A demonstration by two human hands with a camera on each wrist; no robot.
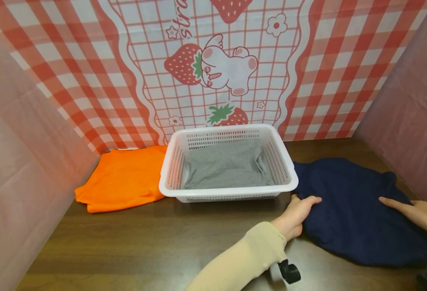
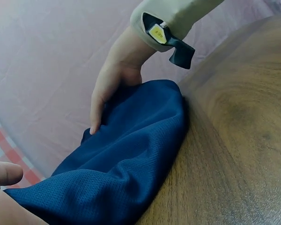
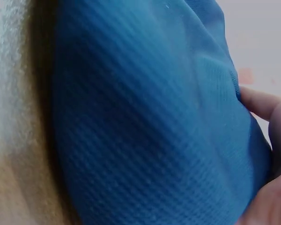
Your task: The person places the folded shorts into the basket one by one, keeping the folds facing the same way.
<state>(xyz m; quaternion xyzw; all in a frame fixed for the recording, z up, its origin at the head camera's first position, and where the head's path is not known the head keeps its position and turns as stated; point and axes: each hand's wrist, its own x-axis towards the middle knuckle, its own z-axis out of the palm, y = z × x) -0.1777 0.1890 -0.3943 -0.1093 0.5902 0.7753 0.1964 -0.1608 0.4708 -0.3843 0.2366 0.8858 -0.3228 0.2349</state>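
Observation:
A folded navy garment (image 1: 348, 210) of finely textured fabric lies on the right side of the table, its top left corner right beside the basket. My left hand (image 1: 297, 216) holds its left edge, thumb on top and the other fingers tucked under the fabric. At the opposite side my right hand (image 1: 424, 218) grips the right edge, thumb over the cloth, most of its fingers hidden. The left wrist view shows the navy cloth (image 2: 131, 145) bulging in soft folds between both hands. In the right wrist view, the fabric (image 3: 145, 122) fills most of the picture.
A white plastic basket (image 1: 231, 190) stands mid-table with a folded grey garment (image 1: 228, 163) lying in it. Left of it, a folded orange garment (image 1: 126, 178) lies against the basket's side. Checked cloth (image 1: 89, 72) hangs behind; pink fabric walls (image 1: 409, 101) bound the sides.

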